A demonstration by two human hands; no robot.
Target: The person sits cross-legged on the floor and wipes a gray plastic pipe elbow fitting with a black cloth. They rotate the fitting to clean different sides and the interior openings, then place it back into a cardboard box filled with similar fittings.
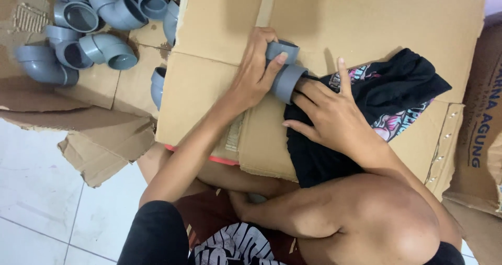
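head: left hand [256, 74] grips elbow pipe [285, 66]

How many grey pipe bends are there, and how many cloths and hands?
Grey pipe elbows in the pile at upper left: about 10, some partly hidden
Grey pipe elbow held in the hands: 1
Black printed cloth: 1
Hands: 2, the left hand and the right hand
Total: about 14

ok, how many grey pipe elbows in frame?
At least 10: the held elbow in the left hand over the cardboard box, about seven in the pile top left, two half hidden at the box's left edge. More may be hidden under it.
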